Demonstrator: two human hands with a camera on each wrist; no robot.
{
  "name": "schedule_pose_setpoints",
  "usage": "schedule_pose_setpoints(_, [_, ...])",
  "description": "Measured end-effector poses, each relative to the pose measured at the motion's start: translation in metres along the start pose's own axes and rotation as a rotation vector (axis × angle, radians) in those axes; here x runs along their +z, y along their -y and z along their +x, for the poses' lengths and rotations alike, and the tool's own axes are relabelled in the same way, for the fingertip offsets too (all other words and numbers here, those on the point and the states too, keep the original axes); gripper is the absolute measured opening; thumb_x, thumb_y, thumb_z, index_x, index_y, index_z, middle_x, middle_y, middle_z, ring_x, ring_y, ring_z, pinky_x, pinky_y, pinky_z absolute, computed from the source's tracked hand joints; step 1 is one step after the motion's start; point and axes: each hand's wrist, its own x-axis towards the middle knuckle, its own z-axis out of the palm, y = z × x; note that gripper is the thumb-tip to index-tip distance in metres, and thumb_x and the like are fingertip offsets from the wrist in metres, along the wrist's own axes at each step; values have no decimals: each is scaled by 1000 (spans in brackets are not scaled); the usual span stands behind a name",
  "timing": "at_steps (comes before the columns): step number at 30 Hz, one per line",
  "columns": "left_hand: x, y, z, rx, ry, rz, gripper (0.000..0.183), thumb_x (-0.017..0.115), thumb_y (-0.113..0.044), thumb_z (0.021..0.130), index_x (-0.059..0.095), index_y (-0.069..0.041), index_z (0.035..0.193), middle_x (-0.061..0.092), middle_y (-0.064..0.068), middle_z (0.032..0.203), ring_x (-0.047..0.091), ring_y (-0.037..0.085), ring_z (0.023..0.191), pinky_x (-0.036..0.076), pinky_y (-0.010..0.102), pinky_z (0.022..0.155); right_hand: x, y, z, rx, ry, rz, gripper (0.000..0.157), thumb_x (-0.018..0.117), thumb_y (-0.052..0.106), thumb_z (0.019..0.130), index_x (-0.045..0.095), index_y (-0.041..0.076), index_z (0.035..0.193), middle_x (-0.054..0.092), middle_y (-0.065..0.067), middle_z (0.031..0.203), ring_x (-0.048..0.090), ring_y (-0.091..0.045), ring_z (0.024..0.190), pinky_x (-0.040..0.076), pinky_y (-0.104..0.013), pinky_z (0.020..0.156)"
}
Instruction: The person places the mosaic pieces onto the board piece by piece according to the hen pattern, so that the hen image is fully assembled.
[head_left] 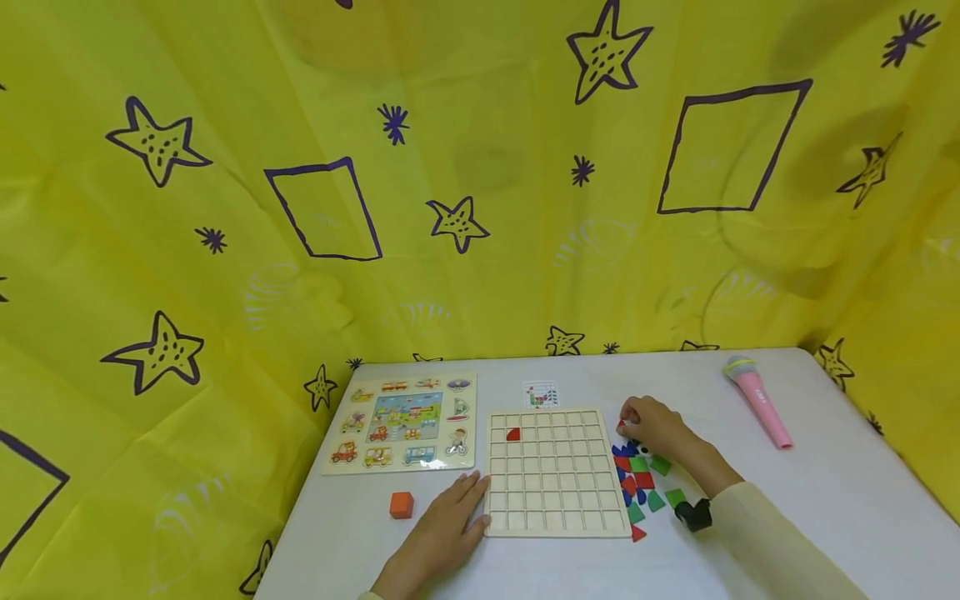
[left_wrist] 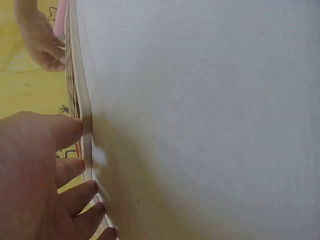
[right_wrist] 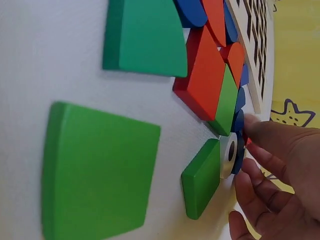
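A wooden grid board (head_left: 555,482) lies on the white table, with one red rounded piece (head_left: 513,434) in a cell near its upper left. My left hand (head_left: 447,521) touches the board's left edge with its fingers extended. Beyond the upper right side of the board, my right hand (head_left: 656,429) pinches a small red piece (head_left: 621,424), mostly covered by the fingers. Just below that hand is a loose cluster of blue, red and green pieces, including a green block (right_wrist: 102,172) and a white disc with a black dot (right_wrist: 228,156).
Behind the board lies a small pattern card (head_left: 541,394). A picture puzzle (head_left: 348,437) with vehicles is at the left, an orange cube (head_left: 401,505) in front of it. The pink microphone (head_left: 765,408) lies far right. Yellow patterned cloth (head_left: 495,292) hangs around the table.
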Motion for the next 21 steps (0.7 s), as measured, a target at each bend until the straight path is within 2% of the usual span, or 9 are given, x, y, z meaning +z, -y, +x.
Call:
schedule_pose_setpoints(3, [0,0,0,-5,3,1,62,59,-38,107,44,-16,163,42,6,168,39,32,155,39,55,123,0,1,0,-21,7,7,19,74,19,99,66,5,109,58,-8,96,55,-25,89,43,-45,80])
schedule_pose_setpoints(7, [0,0,0,0,0,-6,61,58,-38,107,43,-16,163,42,6,168,40,32,155,39,55,123,-1,0,0,-16,30,25,26,76,21,98,65,2,112,60,-10,100,56,-25,90,49,-42,80])
schedule_pose_setpoints(11, [1,0,0,2,-3,-9,61,58,-38,107,43,-16,163,42,6,168,39,32,155,39,55,123,-5,1,0,-20,68,48,28,74,17,99,64,0,119,60,-14,108,56,-27,95,55,-42,85])
schedule_pose_setpoints(16, [1,1,0,0,-4,-2,61,58,-38,107,43,-17,163,42,6,168,39,32,155,39,55,123,-9,2,-2,-46,87,44,18,72,13,100,65,2,111,58,-13,104,55,-27,93,54,-39,83])
schedule_pose_setpoints(21, [-1,0,0,-4,3,-8,61,58,-39,108,43,-17,163,42,5,168,39,32,155,38,55,124,-10,4,-4,-39,74,40,21,74,17,100,65,1,111,58,-12,102,55,-26,93,53,-38,81])
